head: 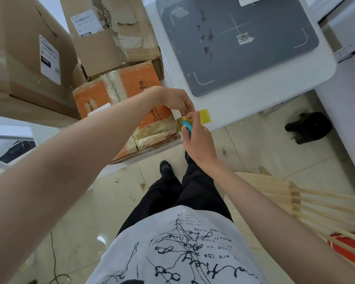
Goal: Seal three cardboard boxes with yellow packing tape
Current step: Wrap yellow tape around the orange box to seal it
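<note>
Yellow tape (204, 115) at table edge, orange box (131, 95) w/ brown boxes (103, 37) behind

Worn cardboard boxes (115, 37), glossy floor tiles (86, 212)

White table (254, 103) — grey mat (234, 48), boxes (111, 37)

I have one view only, from the head-worn camera. It looks steeply down and forward along my own body, so my shirt and legs fill the lower centre. Both forearms run up into frame and meet near the middle, where my left hand (175, 101) and right hand (197, 138) sit close together. Beyond the hands lies the white table (254, 103). The wide-angle lens bends the frame edges. No second view is available for overlap.
</note>
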